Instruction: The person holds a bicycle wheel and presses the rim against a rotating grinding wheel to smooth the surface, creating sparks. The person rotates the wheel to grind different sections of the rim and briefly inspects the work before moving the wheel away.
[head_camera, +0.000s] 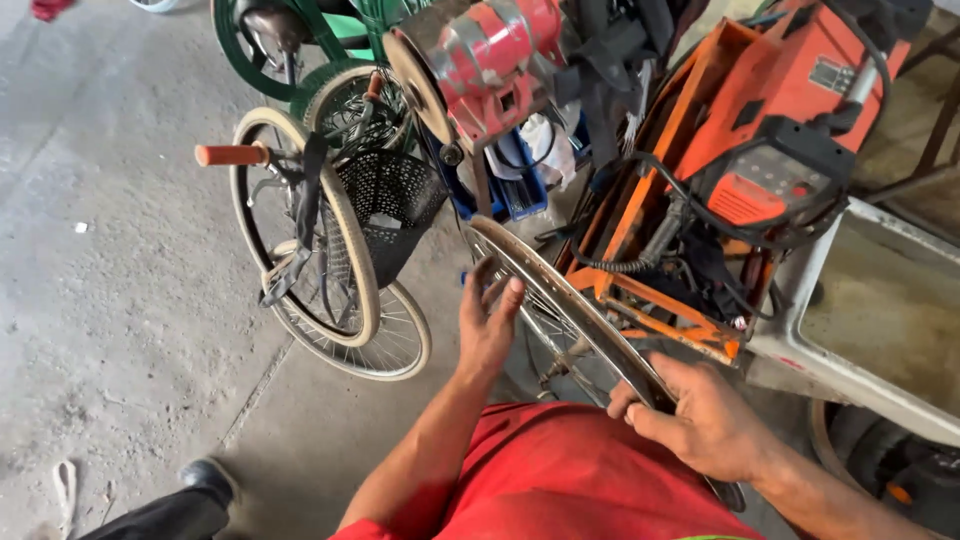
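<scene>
A bare metal bicycle wheel rim (560, 300) with thin spokes stands on edge in front of me, slanting from upper left to lower right. My right hand (700, 420) is closed around its near lower part, by my red shirt. My left hand (487, 320) is up against the rim's left side, palm toward it, fingers spread and slightly curled. Whether the fingertips touch the spokes I cannot tell.
A bicycle (320, 250) with an orange grip and black mesh basket stands at the left on the concrete floor. A red bench grinder (490, 65) sits above the rim. Right of it lies an orange welding machine (780, 150) with black cables, and a white tray (880, 300).
</scene>
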